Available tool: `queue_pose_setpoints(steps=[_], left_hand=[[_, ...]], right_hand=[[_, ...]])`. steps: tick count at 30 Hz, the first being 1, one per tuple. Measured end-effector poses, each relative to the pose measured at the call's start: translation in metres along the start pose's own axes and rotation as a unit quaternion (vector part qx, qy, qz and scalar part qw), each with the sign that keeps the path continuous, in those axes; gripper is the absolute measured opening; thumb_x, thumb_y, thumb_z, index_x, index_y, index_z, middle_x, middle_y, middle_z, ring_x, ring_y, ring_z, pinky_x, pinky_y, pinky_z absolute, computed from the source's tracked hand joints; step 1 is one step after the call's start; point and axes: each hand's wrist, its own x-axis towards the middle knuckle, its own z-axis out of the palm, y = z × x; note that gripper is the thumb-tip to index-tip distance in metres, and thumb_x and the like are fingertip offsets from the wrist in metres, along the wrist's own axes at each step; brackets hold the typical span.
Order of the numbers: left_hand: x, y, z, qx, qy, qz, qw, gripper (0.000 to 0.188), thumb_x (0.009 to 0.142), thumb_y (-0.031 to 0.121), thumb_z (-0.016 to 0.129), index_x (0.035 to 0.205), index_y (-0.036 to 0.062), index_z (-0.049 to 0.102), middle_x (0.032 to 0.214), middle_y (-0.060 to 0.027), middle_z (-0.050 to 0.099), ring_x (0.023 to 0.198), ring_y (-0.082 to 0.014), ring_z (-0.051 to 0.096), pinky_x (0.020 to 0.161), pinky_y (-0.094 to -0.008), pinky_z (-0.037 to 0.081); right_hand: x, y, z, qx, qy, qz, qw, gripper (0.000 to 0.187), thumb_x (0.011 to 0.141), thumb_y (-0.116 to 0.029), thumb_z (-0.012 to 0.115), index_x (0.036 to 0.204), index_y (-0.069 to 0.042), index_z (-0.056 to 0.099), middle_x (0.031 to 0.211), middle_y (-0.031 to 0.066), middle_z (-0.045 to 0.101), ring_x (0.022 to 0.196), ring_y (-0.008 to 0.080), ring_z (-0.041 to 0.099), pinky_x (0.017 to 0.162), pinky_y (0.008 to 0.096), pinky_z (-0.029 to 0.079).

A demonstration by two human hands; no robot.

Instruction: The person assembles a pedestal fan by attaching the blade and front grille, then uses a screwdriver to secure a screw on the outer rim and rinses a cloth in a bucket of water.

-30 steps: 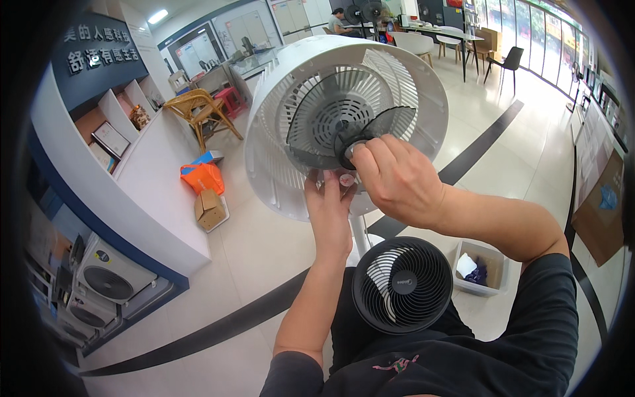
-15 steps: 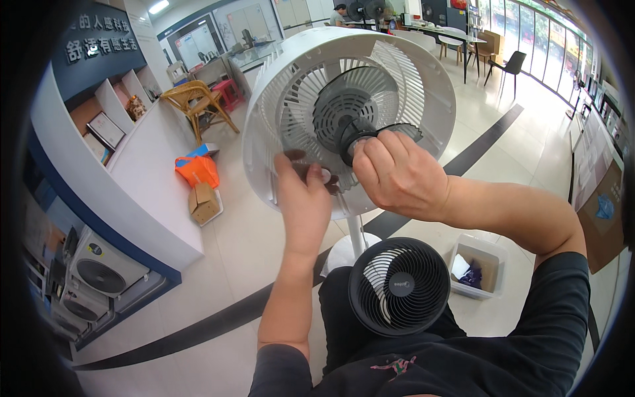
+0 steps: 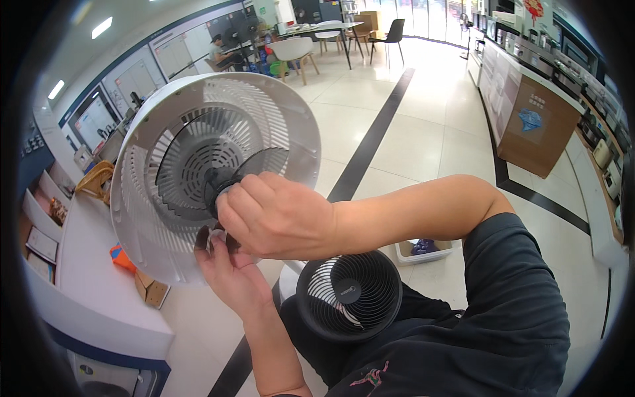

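A large white fan housing [image 3: 301, 122] stands open toward me, with a dark see-through fan blade [image 3: 188, 149] inside it. My right hand [image 3: 278, 215] is closed at the black hub in the blade's middle; its fingers hide what they grip there. Just below, my left hand [image 3: 231, 274] pinches the blade's lower edge, and its fingers show dark through the blade. A round black fan grille [image 3: 347, 291] rests on my lap.
On the floor beyond my right forearm stands a white plastic bin [image 3: 430, 255] with a dark purple thing inside. A cardboard box [image 3: 151, 289] and an orange bag [image 3: 122, 258] lie left of the fan. Farther back are a white chair [image 3: 293, 49] and a seated person [image 3: 221, 53].
The view has turned right, so the fan and both hands now appear farther left. My left hand has come closer beneath my right, which stays at the hub.
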Motion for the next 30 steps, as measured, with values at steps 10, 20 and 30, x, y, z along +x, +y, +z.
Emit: queue_pose_setpoints(steps=[10, 20, 30], left_hand=[[0.007, 0.004, 0.009, 0.273, 0.045, 0.130, 0.952, 0.048, 0.096, 0.009, 0.073, 0.131, -0.0079, 0.045, 0.122, -0.0161, 0.056, 0.110, -0.0230, 0.058, 0.097, -0.0357, 0.051], [0.024, 0.023, 0.002, 0.385, 0.028, 0.155, 0.909, 0.040, 0.086, 0.000, 0.078, 0.113, -0.0056, 0.049, 0.108, -0.0137, 0.056, 0.097, -0.0216, 0.059, 0.084, -0.0333, 0.055], [0.032, 0.051, 0.005, 0.330, -0.020, 0.059, 0.942, 0.037, 0.089, -0.004, 0.073, 0.113, -0.0038, 0.046, 0.102, -0.0160, 0.061, 0.085, -0.0201, 0.067, 0.071, -0.0329, 0.059]], right_hand=[[-0.001, 0.004, 0.012, -0.003, -0.003, -0.056, 0.998, 0.029, 0.072, -0.019, 0.064, 0.092, 0.002, 0.061, 0.084, 0.0071, 0.057, 0.072, 0.0199, 0.056, 0.060, 0.0299, 0.045], [0.004, 0.013, 0.018, -0.010, 0.003, -0.095, 0.995, 0.020, 0.072, -0.020, 0.064, 0.083, -0.003, 0.059, 0.079, 0.0056, 0.050, 0.070, 0.0200, 0.056, 0.053, 0.0281, 0.047], [0.011, 0.016, 0.017, -0.022, -0.036, -0.153, 0.987, 0.029, 0.073, -0.008, 0.069, 0.098, 0.005, 0.062, 0.084, 0.0086, 0.059, 0.072, 0.0199, 0.060, 0.056, 0.0272, 0.050]])
